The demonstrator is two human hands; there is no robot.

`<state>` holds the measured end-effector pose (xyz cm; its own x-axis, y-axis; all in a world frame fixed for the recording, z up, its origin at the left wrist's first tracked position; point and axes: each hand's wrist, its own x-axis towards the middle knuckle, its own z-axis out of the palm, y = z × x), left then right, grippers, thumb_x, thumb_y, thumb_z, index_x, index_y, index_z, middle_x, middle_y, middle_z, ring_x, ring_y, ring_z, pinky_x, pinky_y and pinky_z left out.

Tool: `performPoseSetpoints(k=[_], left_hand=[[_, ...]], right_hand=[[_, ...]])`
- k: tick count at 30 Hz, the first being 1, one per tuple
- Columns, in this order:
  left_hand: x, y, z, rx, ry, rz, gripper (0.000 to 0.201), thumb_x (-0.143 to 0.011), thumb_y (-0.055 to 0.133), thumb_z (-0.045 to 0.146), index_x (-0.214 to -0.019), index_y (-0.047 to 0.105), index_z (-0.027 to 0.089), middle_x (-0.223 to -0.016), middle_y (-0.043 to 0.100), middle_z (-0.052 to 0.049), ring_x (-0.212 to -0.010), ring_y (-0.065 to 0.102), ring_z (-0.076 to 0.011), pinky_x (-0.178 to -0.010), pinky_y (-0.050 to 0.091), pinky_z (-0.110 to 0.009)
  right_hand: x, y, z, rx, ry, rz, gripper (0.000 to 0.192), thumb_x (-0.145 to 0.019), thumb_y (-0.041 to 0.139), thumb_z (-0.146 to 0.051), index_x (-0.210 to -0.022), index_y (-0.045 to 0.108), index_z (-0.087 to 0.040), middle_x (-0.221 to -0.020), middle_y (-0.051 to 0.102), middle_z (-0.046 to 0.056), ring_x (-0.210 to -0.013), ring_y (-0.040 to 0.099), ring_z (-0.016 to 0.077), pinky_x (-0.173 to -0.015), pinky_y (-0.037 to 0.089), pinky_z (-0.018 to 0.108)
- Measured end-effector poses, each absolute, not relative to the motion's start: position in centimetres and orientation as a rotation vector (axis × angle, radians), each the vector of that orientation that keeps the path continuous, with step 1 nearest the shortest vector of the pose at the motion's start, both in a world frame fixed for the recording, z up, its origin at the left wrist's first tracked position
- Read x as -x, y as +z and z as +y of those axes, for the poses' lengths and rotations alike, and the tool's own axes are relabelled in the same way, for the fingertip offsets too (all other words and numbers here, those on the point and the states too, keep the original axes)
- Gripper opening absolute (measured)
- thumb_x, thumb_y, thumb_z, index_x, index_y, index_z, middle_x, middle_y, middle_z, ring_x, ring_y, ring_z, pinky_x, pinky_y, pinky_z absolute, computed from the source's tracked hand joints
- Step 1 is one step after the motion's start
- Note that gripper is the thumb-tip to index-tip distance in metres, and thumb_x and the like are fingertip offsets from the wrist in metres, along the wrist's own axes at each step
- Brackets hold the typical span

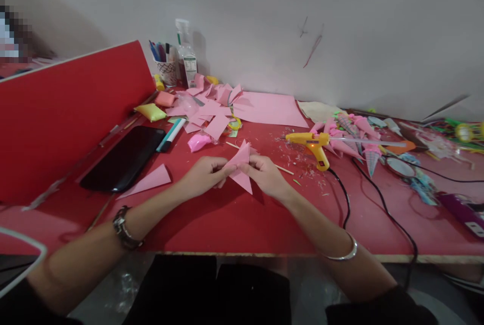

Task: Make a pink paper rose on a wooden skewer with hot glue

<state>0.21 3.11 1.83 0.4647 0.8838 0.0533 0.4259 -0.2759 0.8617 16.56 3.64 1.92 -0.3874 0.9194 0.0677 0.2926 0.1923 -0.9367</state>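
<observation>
Head view looks down on my two hands meeting over the red table (234, 224), near its front edge. My left hand (204, 173) and right hand (266, 176) both pinch one folded pink paper (241, 166), fingers closed on it from either side; it stands between them with one point up and another point hanging down toward the table, lifted just off the surface. A watch sits on my left wrist and a bangle on my right. Left of my left hand a pink triangle (147, 181) lies flat, and beyond it a black phone (124, 156) rests beside the red divider (71, 113). A marker (171, 136) lies just right of the phone. Farther back sits a heap of pink scraps (209, 105), with a large pink sheet (266, 108) to its right, and a cup of pens (164, 65) and a spray bottle (186, 55) against the wall. Right of my right hand a yellow glue gun (312, 143) lies on the table, its black cord running toward the near edge. Beyond the gun lies a cluster of pink cones (351, 136).
</observation>
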Motion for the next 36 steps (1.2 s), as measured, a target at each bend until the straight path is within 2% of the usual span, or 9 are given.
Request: performPoseSetpoints(k=[5, 8, 12, 15, 17, 20, 25, 30, 36], left_hand=[[-0.14, 2.09, 3.21, -1.819, 0.762, 1.090, 0.034, -0.079, 0.041, 0.029, -0.047, 0.037, 0.017, -0.040, 0.039, 0.007, -0.038, 0.036, -0.0046, -0.042, 0.028, -0.017], [0.00, 2.07, 3.34, -1.695, 0.803, 1.094, 0.034, -0.081, 0.038, 0.029, -0.049, 0.034, 0.018, -0.036, 0.037, 0.008, -0.033, 0.034, -0.0041, -0.039, 0.027, -0.017], [0.14, 1.80, 3.52, -1.545, 0.815, 1.068, 0.032, -0.083, 0.036, 0.032, -0.054, 0.035, 0.018, -0.033, 0.038, 0.010, -0.028, 0.031, -0.0039, -0.036, 0.025, -0.017], [0.05, 1.84, 3.47, -1.522, 0.784, 1.027, 0.031, -0.084, 0.034, 0.030, -0.057, 0.039, 0.017, -0.032, 0.041, 0.010, -0.029, 0.035, -0.0041, -0.039, 0.029, -0.017], [-0.06, 1.98, 3.36, -1.509, 0.753, 0.980, 0.028, -0.085, 0.032, 0.028, -0.061, 0.042, 0.016, -0.036, 0.046, 0.009, -0.031, 0.039, -0.0042, -0.042, 0.032, -0.017], [-0.18, 2.13, 3.20, -1.480, 0.717, 0.893, 0.025, -0.085, 0.030, 0.025, -0.068, 0.045, 0.015, -0.043, 0.053, 0.007, -0.034, 0.043, -0.0041, -0.042, 0.033, -0.017], [-0.15, 2.11, 3.11, -1.523, 0.653, 0.804, 0.020, -0.085, 0.031, 0.023, -0.075, 0.046, 0.015, -0.053, 0.059, 0.005, -0.036, 0.046, -0.0040, -0.045, 0.037, -0.018], [-0.22, 1.97, 3.09, -1.563, 0.619, 0.830, 0.023, -0.084, 0.031, 0.021, -0.069, 0.047, 0.014, -0.058, 0.062, 0.002, -0.038, 0.047, -0.0042, -0.048, 0.039, -0.018], [-0.39, 1.90, 3.11, -1.608, 0.622, 0.872, 0.022, -0.079, 0.040, 0.026, -0.065, 0.052, 0.014, -0.050, 0.057, 0.003, -0.040, 0.046, -0.0049, -0.044, 0.038, -0.017]], right_hand=[[-16.38, 1.50, 3.57, 1.097, 1.154, -1.823, 0.024, -0.074, 0.048, -0.038, -0.067, 0.053, -0.015, -0.064, 0.052, 0.001, -0.060, 0.048, 0.0110, -0.053, 0.040, 0.024], [-16.34, 1.08, 3.62, 1.025, 1.055, -1.738, 0.015, -0.079, 0.043, -0.026, -0.089, 0.051, -0.020, -0.072, 0.051, 0.001, -0.065, 0.050, 0.0116, -0.056, 0.043, 0.024], [-16.61, 1.06, 3.69, 0.879, 0.925, -1.814, 0.032, -0.080, 0.040, -0.016, -0.109, 0.044, -0.028, -0.085, 0.051, 0.002, -0.071, 0.050, 0.0120, -0.061, 0.045, 0.026], [-16.87, 1.47, 3.63, 0.816, 0.770, -1.980, 0.022, -0.078, 0.047, -0.017, -0.096, 0.056, -0.026, -0.087, 0.053, 0.002, -0.078, 0.050, 0.0136, -0.071, 0.044, 0.030], [-16.96, 1.75, 3.59, 0.802, 0.718, -2.028, 0.012, -0.076, 0.052, -0.020, -0.083, 0.060, -0.024, -0.080, 0.054, 0.002, -0.075, 0.050, 0.0135, -0.069, 0.043, 0.029], [-16.91, 1.94, 3.55, 0.832, 0.716, -1.963, 0.007, -0.074, 0.055, -0.024, -0.072, 0.061, -0.022, -0.072, 0.054, 0.001, -0.070, 0.050, 0.0125, -0.065, 0.043, 0.027], [-16.53, 1.77, 3.45, 0.927, 0.896, -1.737, 0.013, -0.072, 0.057, -0.026, -0.061, 0.054, -0.018, -0.063, 0.055, -0.001, -0.062, 0.052, 0.0101, -0.060, 0.042, 0.025], [-16.21, 1.54, 3.43, 0.932, 1.101, -1.581, 0.015, -0.071, 0.056, -0.030, -0.067, 0.047, -0.018, -0.056, 0.053, -0.005, -0.052, 0.051, 0.0074, -0.054, 0.042, 0.022], [-16.10, 1.11, 3.40, 0.984, 1.102, -1.607, 0.018, -0.073, 0.054, -0.029, -0.074, 0.038, -0.021, -0.055, 0.050, -0.008, -0.044, 0.048, 0.0054, -0.046, 0.039, 0.021]])
